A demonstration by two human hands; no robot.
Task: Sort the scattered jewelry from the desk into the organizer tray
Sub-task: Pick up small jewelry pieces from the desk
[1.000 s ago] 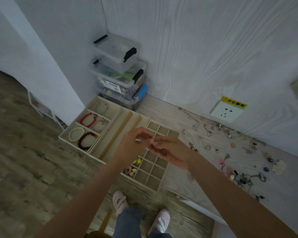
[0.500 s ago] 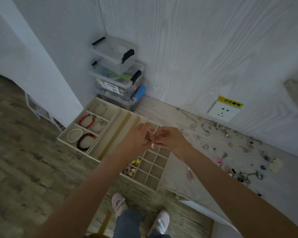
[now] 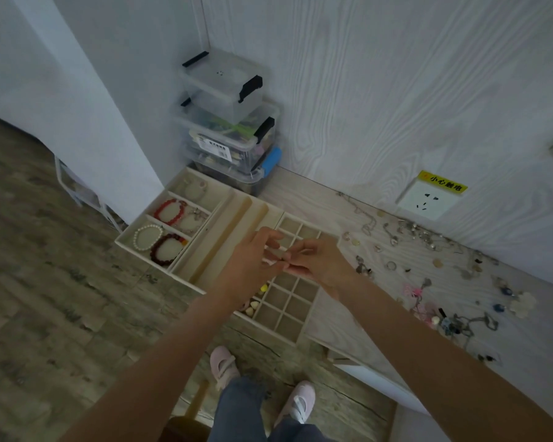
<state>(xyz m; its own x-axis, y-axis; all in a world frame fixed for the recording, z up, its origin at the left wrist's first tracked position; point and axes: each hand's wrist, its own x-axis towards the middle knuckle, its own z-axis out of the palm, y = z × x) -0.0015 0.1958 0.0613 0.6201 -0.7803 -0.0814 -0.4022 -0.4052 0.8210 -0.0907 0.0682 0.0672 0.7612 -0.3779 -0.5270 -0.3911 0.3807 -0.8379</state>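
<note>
My left hand (image 3: 253,263) and my right hand (image 3: 316,260) meet fingertip to fingertip above the grid part of the cream organizer tray (image 3: 288,311). Both pinch a small pale jewelry piece (image 3: 273,260) between them; its shape is too small to tell. The tray's left compartments hold a red bead bracelet (image 3: 170,212), a pearl bracelet (image 3: 147,237) and a dark red bracelet (image 3: 168,248). A few small yellow and pale pieces (image 3: 253,306) lie in grid cells under my left wrist. Scattered jewelry (image 3: 428,282) covers the desk to the right.
Stacked clear storage boxes (image 3: 227,122) with black latches stand in the corner behind the tray. A wall socket (image 3: 426,200) with a yellow label sits low on the wall. The desk's front edge (image 3: 364,365) runs diagonally; my feet in pink shoes (image 3: 224,365) stand on the wood floor.
My hands, apart a second ago with the left pinching a small piece, have come together over the grid cells. The view has shifted slightly.
</note>
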